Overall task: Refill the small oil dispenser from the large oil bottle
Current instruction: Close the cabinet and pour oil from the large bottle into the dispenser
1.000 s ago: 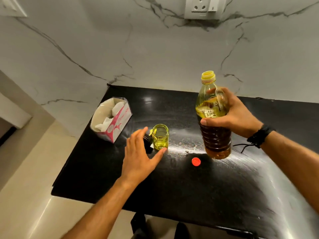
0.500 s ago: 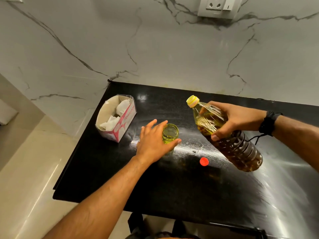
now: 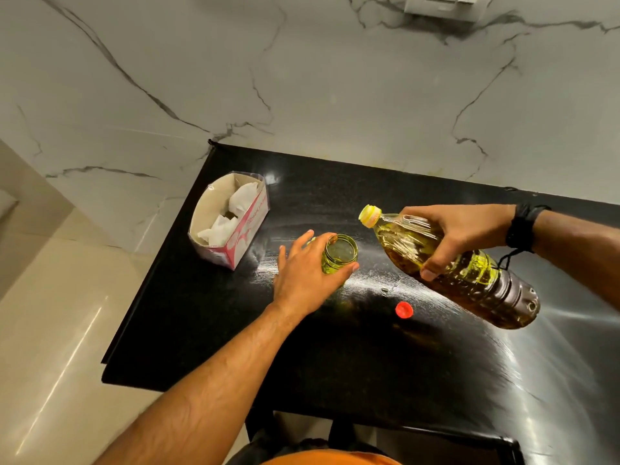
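A person stands over a glossy black tabletop [image 3: 385,357] set against a veined marble wall, caught at the brink of pouring. The right hand [image 3: 459,236] is wrapped around the upper body of the large oil bottle [image 3: 469,273], fingers over the top and thumb curled underneath, holding it clear of the tabletop and tilted steeply, its uncapped yellow neck [image 3: 369,215] aimed down and to the left. No stream of oil can be seen leaving the mouth. The small oil dispenser [image 3: 339,255], a squat green-tinted glass jar, stands upright and open-topped on the tabletop just left of and below that neck, with the left hand [image 3: 307,276] cupped against its near side, thumb and fingers curved around the glass to steady it. How much oil is in the jar cannot be told. A red cap [image 3: 404,310] lies loose on the tabletop between the two arms, near the bottle, and an opened tissue box [image 3: 231,226] sits well apart to the left. The step in hand appears to be lining up the pour. The next move likely calls for bringing the neck directly over the jar's narrow mouth and tipping slowly, since a bottle this full could surge and overshoot; the steadying hand should stay firm so the jar does not slide on the slick surface.
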